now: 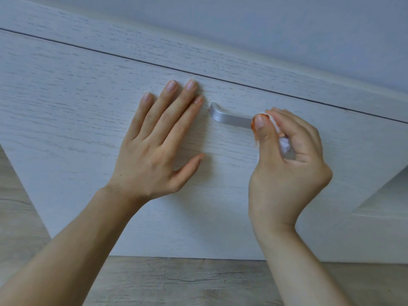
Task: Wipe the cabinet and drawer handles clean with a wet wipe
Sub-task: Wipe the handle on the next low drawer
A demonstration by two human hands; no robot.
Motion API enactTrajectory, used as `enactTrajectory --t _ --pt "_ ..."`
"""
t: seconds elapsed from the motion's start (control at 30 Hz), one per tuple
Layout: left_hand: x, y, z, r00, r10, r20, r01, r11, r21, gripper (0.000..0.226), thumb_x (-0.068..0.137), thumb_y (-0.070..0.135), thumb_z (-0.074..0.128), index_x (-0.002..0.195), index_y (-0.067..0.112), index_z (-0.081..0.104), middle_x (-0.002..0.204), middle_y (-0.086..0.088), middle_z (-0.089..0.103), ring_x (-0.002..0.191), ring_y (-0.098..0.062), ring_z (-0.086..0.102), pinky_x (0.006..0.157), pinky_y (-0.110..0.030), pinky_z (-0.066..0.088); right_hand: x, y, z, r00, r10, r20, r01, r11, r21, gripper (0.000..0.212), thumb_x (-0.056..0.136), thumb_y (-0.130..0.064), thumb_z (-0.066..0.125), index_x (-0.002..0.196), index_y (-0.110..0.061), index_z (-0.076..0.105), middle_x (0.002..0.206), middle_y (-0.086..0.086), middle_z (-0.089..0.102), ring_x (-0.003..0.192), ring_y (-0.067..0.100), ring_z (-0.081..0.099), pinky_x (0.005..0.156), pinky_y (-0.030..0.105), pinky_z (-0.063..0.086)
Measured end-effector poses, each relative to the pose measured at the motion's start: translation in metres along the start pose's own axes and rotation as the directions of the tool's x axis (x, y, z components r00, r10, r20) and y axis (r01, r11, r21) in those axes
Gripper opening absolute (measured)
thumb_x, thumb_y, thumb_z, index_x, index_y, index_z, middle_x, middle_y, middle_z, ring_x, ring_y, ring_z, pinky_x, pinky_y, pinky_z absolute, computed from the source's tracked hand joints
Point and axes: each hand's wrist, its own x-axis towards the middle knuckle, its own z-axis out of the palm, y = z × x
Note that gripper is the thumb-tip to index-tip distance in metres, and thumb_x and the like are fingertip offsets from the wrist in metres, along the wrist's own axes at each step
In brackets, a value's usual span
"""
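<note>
Pinching a wet wipe (283, 145), right hand (287, 166) rubs the handle (229, 119).

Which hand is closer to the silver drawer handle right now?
Right. The right hand pinches the wet wipe on the handle; the left hand lies flat on the drawer front beside the handle's left end.

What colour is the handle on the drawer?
The handle is silvery grey, like brushed metal. The head view shows it, on the pale wood-grain drawer front.

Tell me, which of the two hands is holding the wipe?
The right hand, pinching the white wet wipe against the silver handle. The left hand lies flat and empty on the drawer front.
</note>
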Motion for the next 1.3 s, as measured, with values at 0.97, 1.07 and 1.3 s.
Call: enactTrajectory --t 0.97,1.07,1.3 --pt "0.003 0.015 -0.007 0.994 -0.094 0.056 0.097 0.994 -0.042 0.071 0.091 0.046 0.045 0.144 0.000 0.030 0.152 -0.015 0.026 0.145 -0.024 0.012 0.118 -0.044 0.007 0.027 -0.016 -0.032 0.792 0.586 0.173 -0.611 0.746 0.265 0.006 0.082 -0.014 0.072 0.078 -0.019 0.074 0.084 0.003 0.072 0.064 0.001 0.066 0.059 0.012 0.049" --pt "0.005 0.013 -0.015 0.993 -0.072 0.091 0.077 0.996 -0.048 0.072 0.091 0.045 0.046 0.145 0.000 0.029 0.152 -0.014 0.026 0.144 -0.028 0.017 0.118 -0.045 0.008 0.028 -0.020 -0.033 0.838 0.515 0.183 -0.544 0.818 0.187 0.002 0.081 -0.016 0.073 0.082 -0.017 0.075 0.087 0.009 0.071 0.065 0.004 0.066 0.062 0.015 0.049" --pt "0.010 0.003 -0.030 0.989 -0.059 0.139 0.068 0.996 -0.058 0.071 0.091 0.044 0.046 0.145 0.001 0.029 0.153 -0.013 0.025 0.144 -0.027 0.018 0.118 -0.045 0.013 0.032 -0.007 -0.034 0.879 0.472 0.068 -0.476 0.875 0.085 0.006 0.085 -0.015 0.068 0.087 -0.015 0.073 0.083 0.003 0.064 0.067 0.003 0.057 0.069 0.022 0.046"
